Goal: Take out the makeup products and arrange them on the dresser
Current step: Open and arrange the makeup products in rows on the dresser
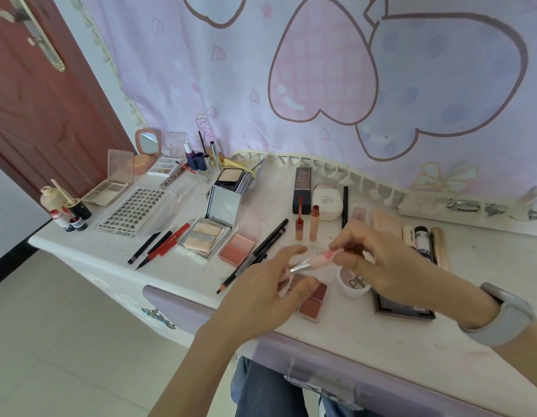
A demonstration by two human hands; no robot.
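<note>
- Left hand (262,288): covers part of the red blush palette (314,299) beneath it.
- Pink tube (317,260) between both hands: motion-blurred; type and label cannot be read.
- Right hand (378,260): blurred; hides part of the white jar (353,285), whose lettering is cut short.
- Door (35,100): cropped by the left and top edges.
- Lash tray (130,210): individual pieces too small to distinguish.

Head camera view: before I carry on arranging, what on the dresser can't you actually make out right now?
- Small pink-and-silver item held between the left hand and right hand: motion blur and fingers hide what it is.
- Reddish-brown blush palette: the left hand covers its left part.
- Round white jar: the right hand hides most of its label.
- Dark rectangular compact: the right forearm hides its upper edge.
</note>
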